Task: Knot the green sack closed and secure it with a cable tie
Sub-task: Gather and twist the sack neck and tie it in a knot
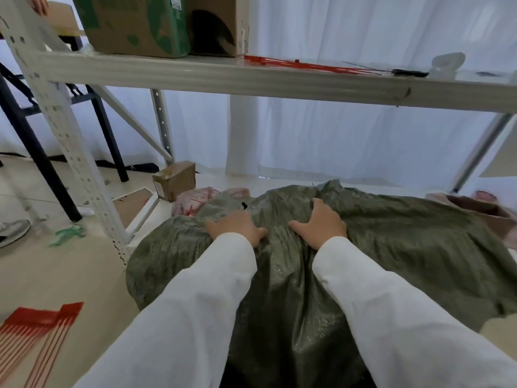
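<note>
A large green woven sack (405,256) lies slumped on the floor under a shelf, its cloth bunched toward the middle. My left hand (236,226) lies on the sack's upper left part, fingers curled into the cloth. My right hand (321,224) grips a raised fold of the sack beside it, fingers dug into the fabric. A bundle of red cable ties (36,331) lies on the floor at the lower left. More red cable ties (302,64) rest on the shelf board above.
A white metal shelf (251,79) spans the view overhead, carrying cardboard boxes (134,23). Its upright post (75,163) stands left of the sack. A small box (174,180) and a pink sack (195,203) lie behind. Another person's shoe (11,231) shows at far left.
</note>
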